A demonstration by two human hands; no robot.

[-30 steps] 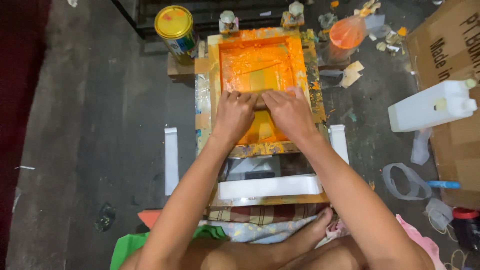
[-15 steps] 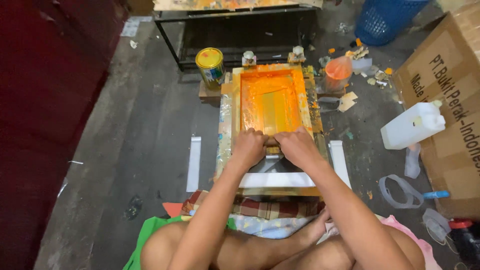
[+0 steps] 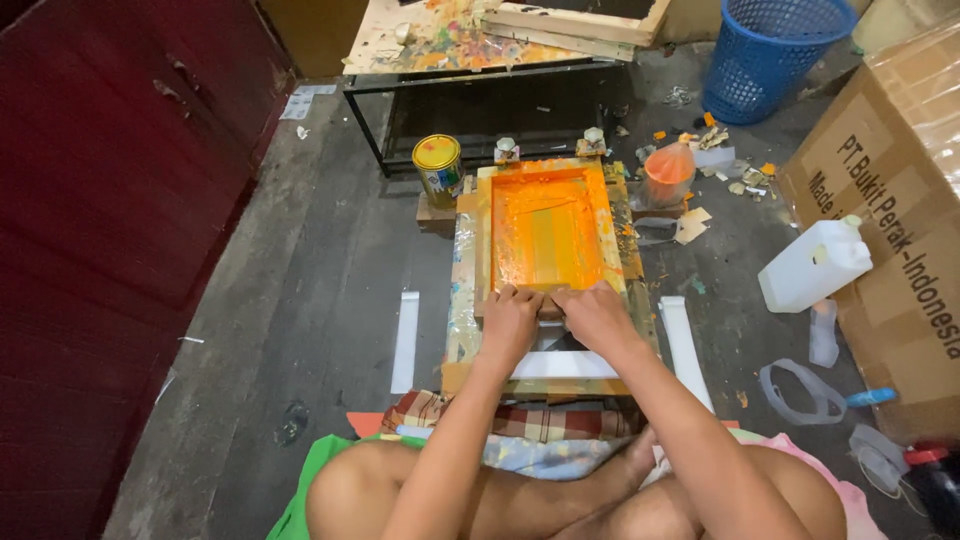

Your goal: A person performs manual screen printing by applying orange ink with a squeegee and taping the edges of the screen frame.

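Note:
A wooden printing screen frame (image 3: 615, 225) lies flat on the floor in front of me, its mesh (image 3: 545, 230) coated in orange ink. My left hand (image 3: 508, 322) and my right hand (image 3: 595, 315) sit side by side at the frame's near edge, fingers curled down over a squeegee that is mostly hidden under them. A white strip (image 3: 565, 365) lies under my wrists, just below the frame. My crossed bare legs fill the bottom of the view.
A yellow-lidded paint tin (image 3: 438, 168) stands left of the frame, an orange-filled cup (image 3: 668, 172) to its right. Farther right sit a white plastic jug (image 3: 812, 265), a cardboard box (image 3: 890, 220) and a blue basket (image 3: 768, 55). A black metal table (image 3: 480, 95) stands behind.
Both hands have pulled toward me from the middle of the screen to its near edge. The view has tilted up and back, showing more of the floor, table and basket.

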